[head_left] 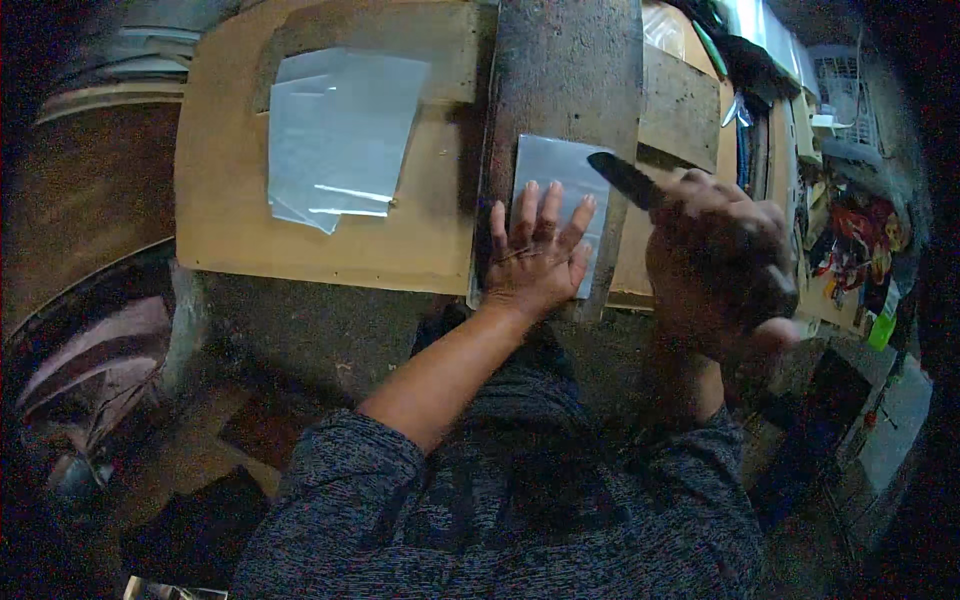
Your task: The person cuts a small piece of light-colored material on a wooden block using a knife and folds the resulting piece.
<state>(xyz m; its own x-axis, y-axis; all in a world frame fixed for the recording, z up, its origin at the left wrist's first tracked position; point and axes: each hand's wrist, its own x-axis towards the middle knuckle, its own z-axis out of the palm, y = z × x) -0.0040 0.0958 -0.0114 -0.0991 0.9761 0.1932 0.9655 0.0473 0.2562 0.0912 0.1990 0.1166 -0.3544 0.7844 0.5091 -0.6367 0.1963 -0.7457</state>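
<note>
My left hand lies flat with its fingers spread, pressing on a small rectangular stack of clear plastic sheets. Beneath that stack is a long, dark wooden board. In my right hand, raised to the right of the stack, is a knife with a dark blade. Its tip points up and left, over the stack's right edge in this view. The fist covers its handle, and I cannot tell whether the blade touches the plastic.
A loose pile of larger plastic sheets rests on the tan tabletop to the left. Right of the board lies a worn flat wooden piece. Farther right are a white basket and a jumble of colourful packets.
</note>
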